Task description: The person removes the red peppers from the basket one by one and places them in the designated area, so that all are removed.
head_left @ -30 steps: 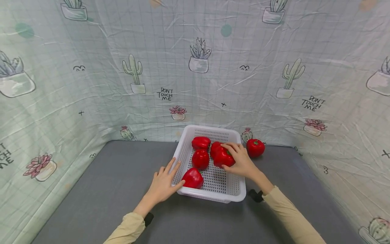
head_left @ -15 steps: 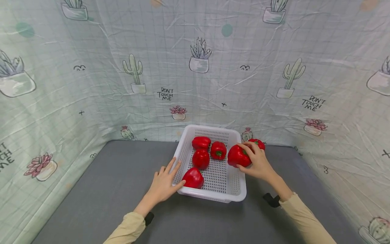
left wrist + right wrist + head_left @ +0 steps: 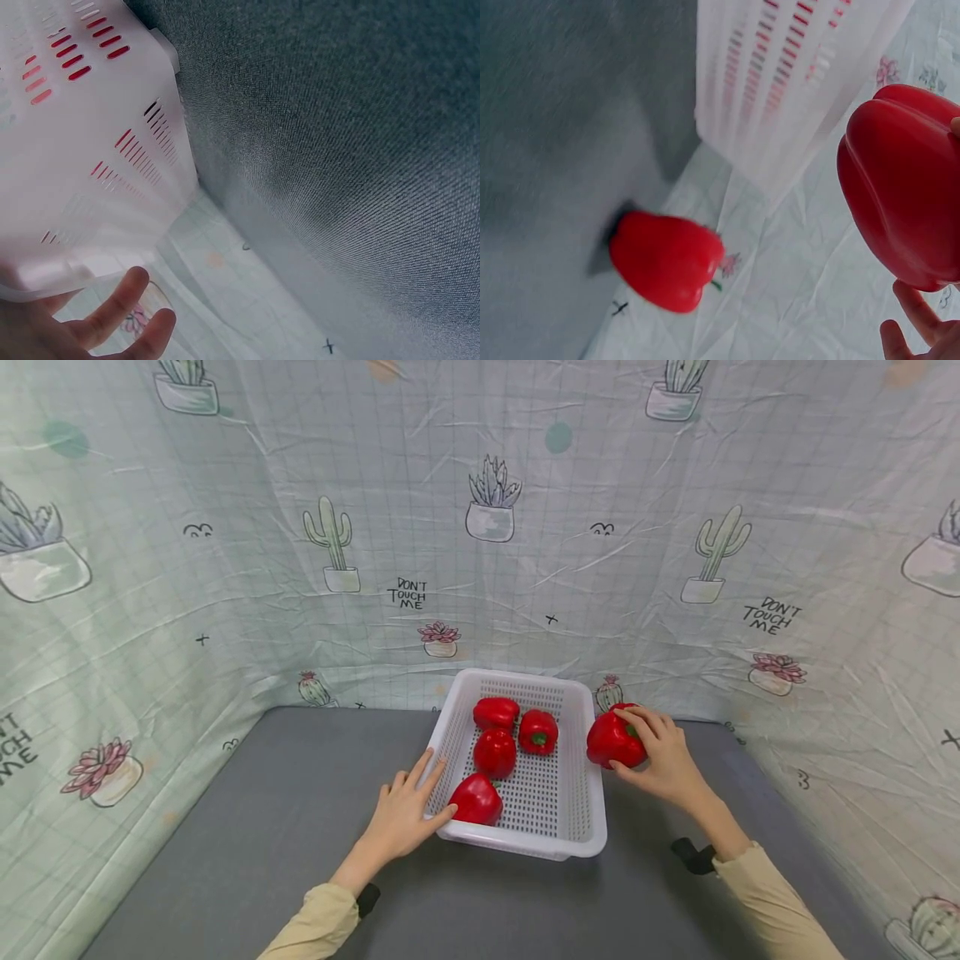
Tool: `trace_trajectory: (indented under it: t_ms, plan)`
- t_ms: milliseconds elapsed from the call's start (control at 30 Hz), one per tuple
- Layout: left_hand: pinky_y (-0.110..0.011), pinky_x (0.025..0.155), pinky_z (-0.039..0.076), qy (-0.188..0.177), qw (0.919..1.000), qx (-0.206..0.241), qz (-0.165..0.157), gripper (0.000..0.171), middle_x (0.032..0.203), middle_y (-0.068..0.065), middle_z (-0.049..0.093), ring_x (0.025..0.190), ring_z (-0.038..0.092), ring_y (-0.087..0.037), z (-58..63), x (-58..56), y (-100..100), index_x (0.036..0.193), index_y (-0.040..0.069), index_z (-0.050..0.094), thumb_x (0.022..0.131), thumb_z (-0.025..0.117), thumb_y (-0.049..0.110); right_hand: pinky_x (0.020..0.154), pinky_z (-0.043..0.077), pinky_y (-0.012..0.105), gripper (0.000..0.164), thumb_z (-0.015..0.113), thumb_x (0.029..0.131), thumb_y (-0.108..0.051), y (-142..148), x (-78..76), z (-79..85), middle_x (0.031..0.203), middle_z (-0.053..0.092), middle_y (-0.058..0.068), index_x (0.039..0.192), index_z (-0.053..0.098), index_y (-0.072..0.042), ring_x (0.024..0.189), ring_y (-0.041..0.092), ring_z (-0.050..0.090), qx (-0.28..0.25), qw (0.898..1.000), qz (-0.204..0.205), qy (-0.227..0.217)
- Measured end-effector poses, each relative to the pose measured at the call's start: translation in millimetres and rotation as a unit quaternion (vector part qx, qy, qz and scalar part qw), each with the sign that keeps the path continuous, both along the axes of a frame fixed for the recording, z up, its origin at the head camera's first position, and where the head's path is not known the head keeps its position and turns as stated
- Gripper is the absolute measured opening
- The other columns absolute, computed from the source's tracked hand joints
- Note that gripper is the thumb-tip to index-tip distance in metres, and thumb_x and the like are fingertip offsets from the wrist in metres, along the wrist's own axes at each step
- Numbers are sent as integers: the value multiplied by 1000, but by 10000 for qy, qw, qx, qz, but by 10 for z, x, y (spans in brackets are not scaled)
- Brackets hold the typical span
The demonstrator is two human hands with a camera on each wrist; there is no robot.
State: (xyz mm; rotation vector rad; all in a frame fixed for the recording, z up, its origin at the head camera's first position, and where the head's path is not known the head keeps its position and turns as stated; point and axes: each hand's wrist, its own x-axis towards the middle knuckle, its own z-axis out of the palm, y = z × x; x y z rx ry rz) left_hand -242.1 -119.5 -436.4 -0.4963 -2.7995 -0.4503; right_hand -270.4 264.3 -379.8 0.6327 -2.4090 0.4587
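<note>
My right hand (image 3: 667, 764) grips a red bell pepper (image 3: 611, 742) between thumb and fingers, just past the right rim of a white perforated basket (image 3: 517, 841). In the right wrist view this held pepper (image 3: 907, 187) hangs above the table, beside the basket's outer wall. My left hand (image 3: 401, 814) rests on the basket's front left corner, fingers spread over the rim. Several more red peppers lie inside, among them one (image 3: 476, 799) near my left thumb and one (image 3: 538, 732) with its green stem facing forward.
On the grey table (image 3: 300, 827), another red pepper (image 3: 667, 259) lies right of the basket; the head view has it mostly hidden behind the held one. A cactus-print curtain (image 3: 405, 527) encloses the back and sides, close behind the basket.
My right hand has carried the pepper rightward from inside the basket, across the right rim, to outside it. My left hand and the basket stay in place.
</note>
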Motion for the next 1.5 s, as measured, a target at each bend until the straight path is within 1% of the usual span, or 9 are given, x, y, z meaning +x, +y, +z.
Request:
trace_trajectory:
  t_ms: [167, 467, 600, 767, 867, 967, 1100, 1300, 1500]
  plan:
    - [-44, 77, 41, -24, 10000, 13, 15, 73, 145, -8, 29, 104, 45, -26, 5, -3, -2, 139, 21, 33, 77, 56, 52, 72, 33, 45, 77, 81, 56, -22, 126, -7, -18, 123, 47, 15, 124, 47, -11, 99, 30, 40, 57, 9997, -224, -14]
    - [-45, 78, 42, 27, 10000, 13, -3, 73, 145, -7, 28, 104, 45, -27, -2, 8, 0, 139, 21, 33, 77, 56, 52, 71, 30, 48, 75, 79, 57, -23, 349, -50, -105, 120, 47, 17, 123, 47, -9, 98, 33, 40, 192, 9988, -447, 24]
    - [-46, 78, 42, 47, 10000, 19, -1, 73, 145, -7, 29, 104, 45, -27, 1, 15, 0, 138, 21, 33, 77, 56, 52, 70, 29, 49, 73, 78, 58, -25, 439, -77, -143, 120, 47, 18, 122, 46, -9, 97, 36, 40, 271, 9975, -645, -16]
    - [-46, 79, 43, 27, 10000, 23, 17, 73, 145, -7, 29, 104, 45, -26, -7, 19, 0, 138, 22, 33, 76, 57, 52, 69, 29, 53, 70, 75, 62, -25, 572, -131, -219, 121, 44, 18, 123, 44, -8, 98, 40, 37, 373, 9949, -921, -185]
    - [-45, 78, 42, 34, 10000, 10, 8, 73, 145, -7, 29, 104, 45, -26, -13, 16, -1, 139, 22, 33, 77, 56, 52, 68, 29, 55, 69, 73, 65, -24, 660, -163, -270, 122, 42, 19, 124, 42, -6, 98, 43, 35, 368, 9938, -998, -331]
    - [-45, 78, 42, 46, 10000, -7, 1, 73, 145, -7, 29, 104, 45, -26, -16, 4, -1, 139, 22, 32, 77, 56, 52, 67, 28, 55, 69, 72, 67, -23, 746, -195, -326, 124, 40, 19, 126, 39, -5, 99, 44, 34, 390, 9921, -1082, -498]
    - [-45, 79, 42, 24, 10000, -21, -2, 73, 145, -8, 28, 104, 45, -26, -9, -11, 0, 139, 22, 32, 77, 56, 52, 65, 26, 52, 70, 72, 68, -24, 845, -233, -392, 124, 38, 19, 127, 38, -5, 98, 44, 33, 445, 9895, -1196, -686]
    - [-47, 80, 42, -32, 10000, -8, 24, 73, 146, -8, 28, 106, 45, -27, -2, -17, -1, 139, 22, 32, 77, 56, 52, 64, 25, 51, 70, 71, 69, -24, 949, -287, -446, 124, 37, 20, 126, 37, -4, 99, 45, 31, 483, 9866, -1262, -912]
    - [-47, 80, 42, -64, 10000, -17, 9, 73, 146, -8, 27, 106, 44, -27, -7, -9, -1, 139, 21, 31, 77, 55, 52, 65, 24, 53, 68, 71, 70, -20, 1036, -340, -480, 125, 35, 21, 126, 37, -3, 101, 46, 30, 480, 9848, -1272, -1079]
